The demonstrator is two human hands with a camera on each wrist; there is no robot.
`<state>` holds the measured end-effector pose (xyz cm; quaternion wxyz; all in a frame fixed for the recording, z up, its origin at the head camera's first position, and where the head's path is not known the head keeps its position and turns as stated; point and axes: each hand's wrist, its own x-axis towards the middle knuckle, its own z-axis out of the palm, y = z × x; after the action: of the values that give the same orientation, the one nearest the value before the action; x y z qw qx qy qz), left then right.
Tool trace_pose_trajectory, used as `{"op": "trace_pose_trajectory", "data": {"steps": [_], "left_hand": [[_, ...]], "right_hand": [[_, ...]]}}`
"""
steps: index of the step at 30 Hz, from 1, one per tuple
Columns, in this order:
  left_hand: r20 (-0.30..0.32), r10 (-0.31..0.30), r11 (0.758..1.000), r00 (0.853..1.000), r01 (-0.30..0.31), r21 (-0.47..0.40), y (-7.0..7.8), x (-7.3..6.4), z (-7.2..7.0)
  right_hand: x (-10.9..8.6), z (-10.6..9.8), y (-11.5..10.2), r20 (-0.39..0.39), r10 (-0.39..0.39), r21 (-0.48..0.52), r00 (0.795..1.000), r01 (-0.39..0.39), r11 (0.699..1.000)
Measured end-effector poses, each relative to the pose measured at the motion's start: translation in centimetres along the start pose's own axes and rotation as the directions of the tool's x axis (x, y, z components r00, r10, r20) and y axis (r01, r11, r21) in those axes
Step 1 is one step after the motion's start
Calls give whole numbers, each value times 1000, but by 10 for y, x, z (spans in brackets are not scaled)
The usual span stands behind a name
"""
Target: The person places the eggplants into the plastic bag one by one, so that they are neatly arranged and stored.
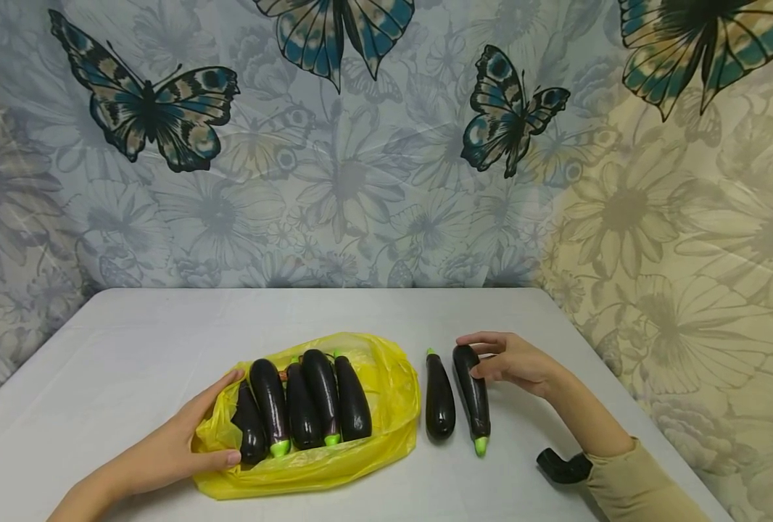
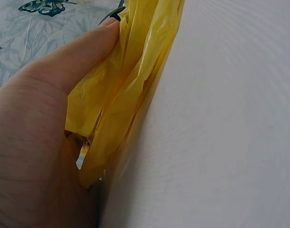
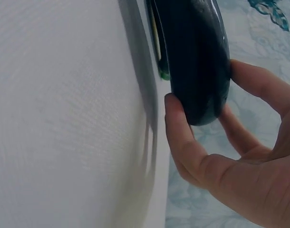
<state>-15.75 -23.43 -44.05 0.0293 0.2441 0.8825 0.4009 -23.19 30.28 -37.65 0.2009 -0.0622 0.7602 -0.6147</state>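
A yellow plastic bag [image 1: 386, 391] lies on the table with several dark, glossy eggplants [image 1: 321, 388] side by side in it. My left hand [image 1: 174, 438] holds the bag's left end, thumb in front by the leftmost eggplant [image 1: 251, 424]. The left wrist view shows the thumb against the gathered bag [image 2: 130, 85]; the other fingers are mostly hidden. Right of the bag are two more eggplants. One [image 1: 440, 397] rests untouched on the table. My right hand [image 1: 513, 362] grips the blunt far end of the other [image 1: 473, 395], its green tip toward me; the right wrist view shows fingers around this eggplant [image 3: 197, 61].
The white table [image 1: 164, 326] reaches back to a cloth wall covering [image 1: 360, 181] printed with butterflies and flowers. A black strap-like piece [image 1: 561, 466] sits by the right sleeve [image 1: 641, 482], near the table's right edge.
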Motion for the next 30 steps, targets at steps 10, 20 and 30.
{"op": "trace_pose_trajectory", "data": {"steps": [10,20,30], "left_hand": [[-3,4,1000,1000,-4,6,0,0,1],[-3,3,1000,1000,-3,11,-1,0,0],[-1,6,1000,1000,-6,14,-3,2,-1]], "right_hand": [[-4,-2,-4,11,-18,35,1000,17,999],[-4,0,-12,61,-58,65,996,54,996],[4,43,-48,16,-142,54,990,141,989]]}}
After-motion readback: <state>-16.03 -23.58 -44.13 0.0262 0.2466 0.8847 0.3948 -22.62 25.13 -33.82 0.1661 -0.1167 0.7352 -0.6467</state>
